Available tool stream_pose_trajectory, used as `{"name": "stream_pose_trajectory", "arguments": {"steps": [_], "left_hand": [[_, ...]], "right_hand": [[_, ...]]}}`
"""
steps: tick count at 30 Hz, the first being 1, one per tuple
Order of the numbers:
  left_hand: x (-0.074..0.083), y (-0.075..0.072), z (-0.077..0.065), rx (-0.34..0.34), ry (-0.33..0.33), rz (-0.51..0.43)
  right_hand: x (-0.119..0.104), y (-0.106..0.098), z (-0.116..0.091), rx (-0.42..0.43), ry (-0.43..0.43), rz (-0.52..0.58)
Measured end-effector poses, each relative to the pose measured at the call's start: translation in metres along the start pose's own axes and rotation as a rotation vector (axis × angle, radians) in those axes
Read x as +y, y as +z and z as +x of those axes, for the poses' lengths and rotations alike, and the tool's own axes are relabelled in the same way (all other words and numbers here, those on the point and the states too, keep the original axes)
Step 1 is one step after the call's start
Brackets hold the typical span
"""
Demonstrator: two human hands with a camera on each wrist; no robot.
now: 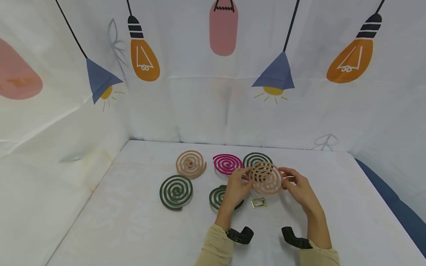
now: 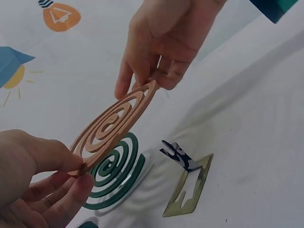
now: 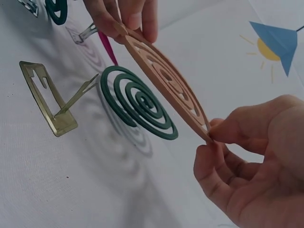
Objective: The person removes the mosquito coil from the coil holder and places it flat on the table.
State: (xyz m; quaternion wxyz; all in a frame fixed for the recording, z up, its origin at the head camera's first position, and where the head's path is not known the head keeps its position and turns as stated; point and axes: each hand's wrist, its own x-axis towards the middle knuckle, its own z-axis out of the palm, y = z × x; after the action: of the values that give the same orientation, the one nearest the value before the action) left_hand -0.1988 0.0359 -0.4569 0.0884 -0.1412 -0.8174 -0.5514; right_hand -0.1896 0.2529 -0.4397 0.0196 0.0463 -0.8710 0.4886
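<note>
Both hands hold a light brown mosquito coil [image 1: 266, 178] up above the table, one at each side. My left hand [image 1: 237, 187] pinches one edge between thumb and fingers. On the opposite edge, my right hand [image 1: 299, 189] pinches the rim the same way. Tilted in the wrist views, the coil overlaps a dark green coil [image 1: 257, 156] behind it in the head view. That green coil casts a spiral shadow on the table. Just in front lies a small brass-coloured metal coil stand [image 3: 65, 126], its forked tongue bent upward.
A magenta coil [image 1: 227, 164] lies left of the held one. Partly hidden by the left wrist is another green coil [image 1: 217, 197]. Farther left are a brown coil [image 1: 190, 163] and a green coil [image 1: 176, 192]. A printed cloth wall [image 1: 206, 111] rises behind the white table.
</note>
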Motion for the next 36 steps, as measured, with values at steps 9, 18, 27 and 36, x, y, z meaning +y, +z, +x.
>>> {"name": "stream_pose_trajectory", "arguments": {"steps": [9,18,27,36], "left_hand": [[0.002,0.009,0.006,0.003,-0.009,-0.074],[0.007,0.017,0.006,0.014,-0.057,-0.072],[0.009,0.019,0.005,0.032,-0.012,-0.044],[0.006,0.022,0.004,0.020,-0.012,-0.042]], "right_hand": [[-0.002,-0.002,0.001,0.126,0.011,-0.014],[0.000,-0.006,-0.001,0.140,0.045,-0.040],[-0.001,-0.008,-0.001,0.165,0.057,0.037],[0.002,-0.010,-0.003,0.159,0.109,0.046]]}}
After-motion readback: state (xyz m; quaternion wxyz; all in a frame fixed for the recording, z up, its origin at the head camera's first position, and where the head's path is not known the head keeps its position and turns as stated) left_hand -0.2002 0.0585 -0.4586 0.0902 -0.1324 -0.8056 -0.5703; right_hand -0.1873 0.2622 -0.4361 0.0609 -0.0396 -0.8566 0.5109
